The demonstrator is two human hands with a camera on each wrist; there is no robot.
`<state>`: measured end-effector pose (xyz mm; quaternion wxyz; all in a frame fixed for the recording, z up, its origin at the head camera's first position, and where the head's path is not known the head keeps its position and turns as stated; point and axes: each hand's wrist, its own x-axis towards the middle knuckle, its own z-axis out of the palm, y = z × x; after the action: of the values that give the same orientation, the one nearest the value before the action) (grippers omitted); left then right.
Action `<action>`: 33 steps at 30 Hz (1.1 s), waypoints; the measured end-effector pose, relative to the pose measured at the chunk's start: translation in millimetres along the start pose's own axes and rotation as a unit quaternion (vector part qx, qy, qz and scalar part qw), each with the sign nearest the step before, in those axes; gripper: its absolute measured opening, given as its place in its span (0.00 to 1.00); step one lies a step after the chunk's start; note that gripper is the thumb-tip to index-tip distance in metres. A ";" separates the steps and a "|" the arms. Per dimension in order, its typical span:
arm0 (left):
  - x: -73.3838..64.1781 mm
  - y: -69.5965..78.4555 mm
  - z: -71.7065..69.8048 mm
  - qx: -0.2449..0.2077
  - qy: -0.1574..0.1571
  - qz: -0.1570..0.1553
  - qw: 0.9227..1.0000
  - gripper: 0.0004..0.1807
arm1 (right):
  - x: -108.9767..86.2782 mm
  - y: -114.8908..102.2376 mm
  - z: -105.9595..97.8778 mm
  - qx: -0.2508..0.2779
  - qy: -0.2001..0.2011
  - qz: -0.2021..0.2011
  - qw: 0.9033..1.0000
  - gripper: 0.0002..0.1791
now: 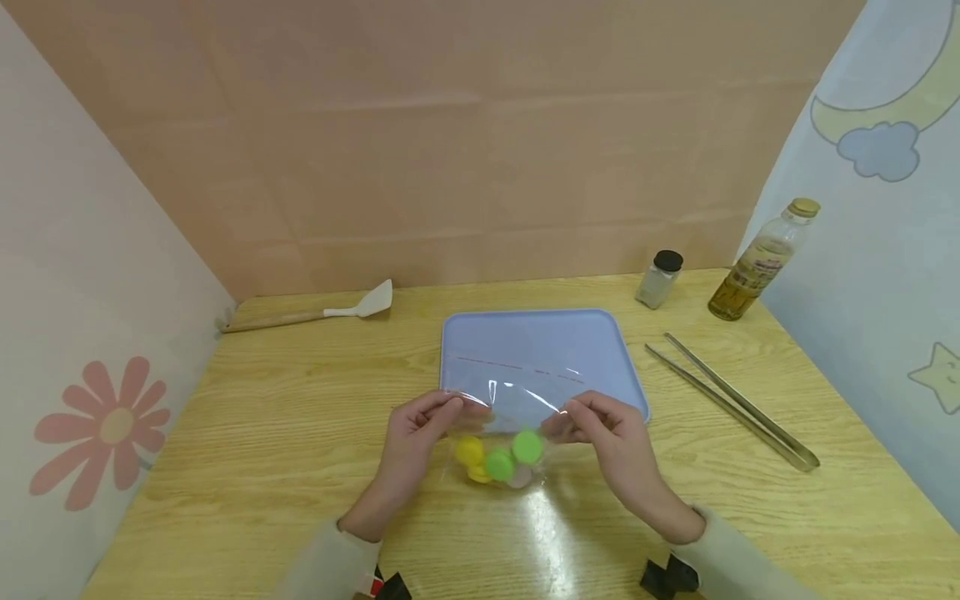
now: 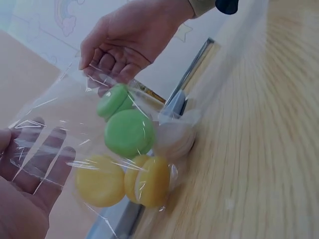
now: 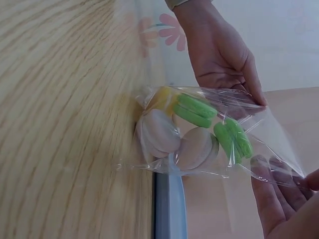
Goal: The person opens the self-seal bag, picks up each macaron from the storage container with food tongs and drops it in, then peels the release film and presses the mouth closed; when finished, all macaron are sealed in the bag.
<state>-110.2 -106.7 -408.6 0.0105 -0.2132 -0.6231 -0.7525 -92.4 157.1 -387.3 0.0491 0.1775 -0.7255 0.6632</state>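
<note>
A clear plastic bag (image 1: pixel 501 423) hangs in front of me above the table, its upper edge held between my hands. My left hand (image 1: pixel 422 435) pinches its left side, and my right hand (image 1: pixel 617 443) pinches the right side, thumbs on the near face. Inside the bag sit green macarons (image 2: pixel 130 133), yellow macarons (image 2: pixel 100 181) and pale pinkish-white macarons (image 3: pixel 195 148), gathered at the bottom. The bag's mouth looks flat; whether it is sealed I cannot tell. Behind it lies a light blue tray (image 1: pixel 600 333), partly covered by the bag and hands.
A spatula (image 1: pixel 369 303) with a wooden handle lies at the back left. Metal tongs (image 1: pixel 750 410) lie right of the tray. A small black-lidded jar (image 1: pixel 657 283) and a bottle of amber liquid (image 1: pixel 756 268) stand at the back right. Walls border the wooden table (image 1: pixel 300 400).
</note>
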 end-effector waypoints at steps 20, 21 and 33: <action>-5.5 2.8 10.3 -0.047 -0.010 -0.033 0.998 0.14 | 26.0 -33.1 14.4 -0.221 0.119 -0.319 0.914 0.11; -5.6 3.1 10.5 -0.049 -0.011 -0.031 0.998 0.14 | 29.7 -36.9 20.2 -0.238 0.101 -0.337 0.905 0.12; -7.6 8.7 12.9 -0.018 0.006 -0.037 0.999 0.14 | 56.4 -46.6 58.3 -0.269 -0.028 -0.328 0.905 0.07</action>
<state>-96.8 -98.4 -401.3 -0.0171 -0.1858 -0.6167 -0.7647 -120.3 86.5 -332.7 0.2897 0.4043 -0.7779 0.3840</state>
